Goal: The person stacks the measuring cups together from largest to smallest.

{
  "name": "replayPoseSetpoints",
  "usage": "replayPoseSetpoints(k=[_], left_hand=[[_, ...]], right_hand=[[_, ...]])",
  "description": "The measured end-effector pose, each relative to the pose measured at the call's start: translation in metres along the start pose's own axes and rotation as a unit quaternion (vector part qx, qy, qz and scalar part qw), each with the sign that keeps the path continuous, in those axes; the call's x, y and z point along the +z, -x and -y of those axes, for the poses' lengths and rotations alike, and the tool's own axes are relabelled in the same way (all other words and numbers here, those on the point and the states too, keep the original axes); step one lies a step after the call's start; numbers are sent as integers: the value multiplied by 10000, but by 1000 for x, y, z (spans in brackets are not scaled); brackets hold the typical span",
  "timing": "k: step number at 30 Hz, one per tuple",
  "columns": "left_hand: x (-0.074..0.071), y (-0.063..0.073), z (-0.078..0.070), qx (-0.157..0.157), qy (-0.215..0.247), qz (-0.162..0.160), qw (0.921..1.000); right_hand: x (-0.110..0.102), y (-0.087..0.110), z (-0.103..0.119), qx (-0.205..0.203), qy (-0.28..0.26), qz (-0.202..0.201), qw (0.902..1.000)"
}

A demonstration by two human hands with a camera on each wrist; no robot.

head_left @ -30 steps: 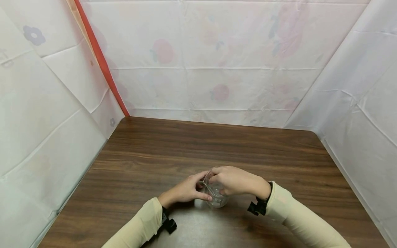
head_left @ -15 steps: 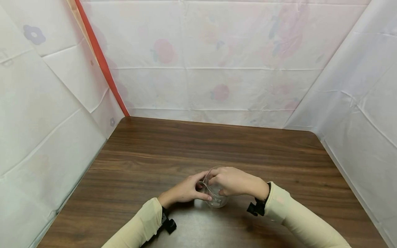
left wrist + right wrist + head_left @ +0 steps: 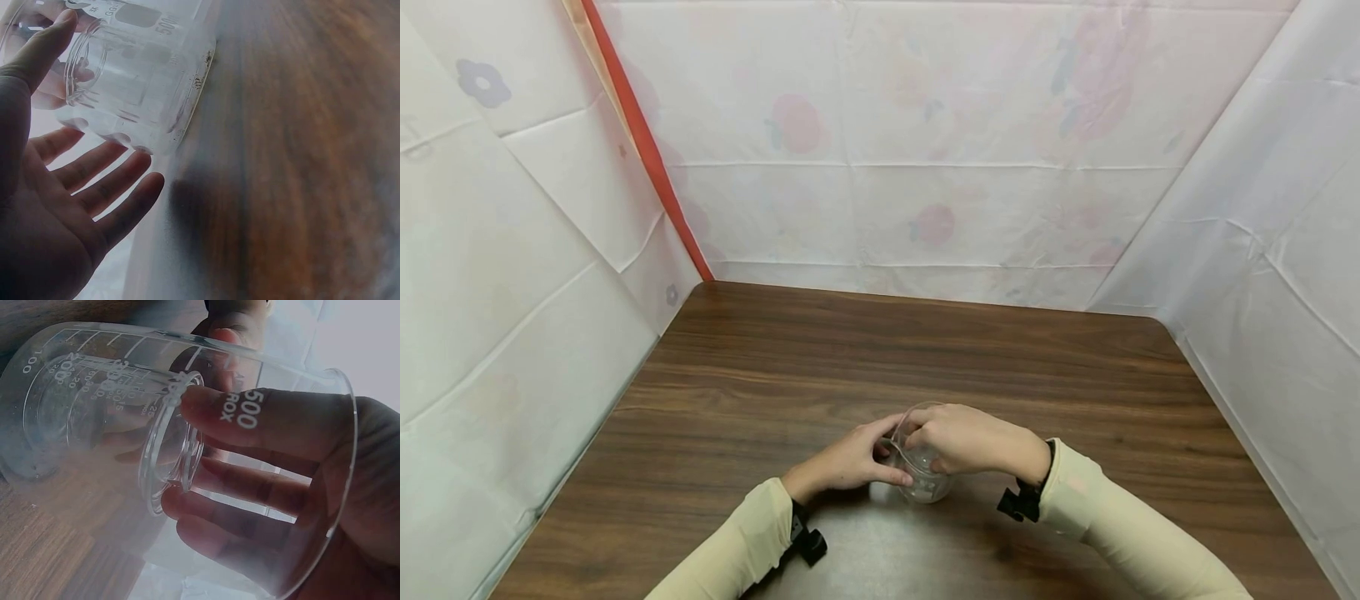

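Observation:
A clear glass beaker (image 3: 925,493) marked 500 stands on the brown table near its front middle. Inside it are smaller glass beakers (image 3: 156,467), nested, their rims close together in the right wrist view. My left hand (image 3: 850,458) holds the large beaker from outside, thumb on the near side and fingers spread around the far side. Through the large beaker's mouth reaches my right hand (image 3: 973,437); its thumb and fingertips pinch the rim of the small beakers. In the left wrist view, the large beaker's wall (image 3: 194,81) shows printed marks, and the lower fingers lie along its side.
The wood-grain table (image 3: 820,350) is enclosed by white printed sheets (image 3: 1000,150) at the back and both sides. A red strip (image 3: 647,150) runs down the back left corner. Each wrist wears a black camera mount (image 3: 808,542) below a pale sleeve.

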State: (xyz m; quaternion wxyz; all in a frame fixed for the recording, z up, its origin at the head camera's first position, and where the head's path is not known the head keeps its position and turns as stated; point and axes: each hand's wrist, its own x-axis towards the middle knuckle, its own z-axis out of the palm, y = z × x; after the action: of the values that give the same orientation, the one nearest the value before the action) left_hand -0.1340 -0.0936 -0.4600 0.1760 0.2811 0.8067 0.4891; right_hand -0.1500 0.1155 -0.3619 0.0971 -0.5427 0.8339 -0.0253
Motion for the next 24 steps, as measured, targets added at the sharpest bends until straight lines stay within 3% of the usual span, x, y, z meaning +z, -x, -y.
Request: replayPoseSetpoints(k=[24], left_hand=[[-1, 0, 0, 2, -33, -33, 10000]], right_hand=[[-1, 0, 2, 100, 75, 4, 9999]])
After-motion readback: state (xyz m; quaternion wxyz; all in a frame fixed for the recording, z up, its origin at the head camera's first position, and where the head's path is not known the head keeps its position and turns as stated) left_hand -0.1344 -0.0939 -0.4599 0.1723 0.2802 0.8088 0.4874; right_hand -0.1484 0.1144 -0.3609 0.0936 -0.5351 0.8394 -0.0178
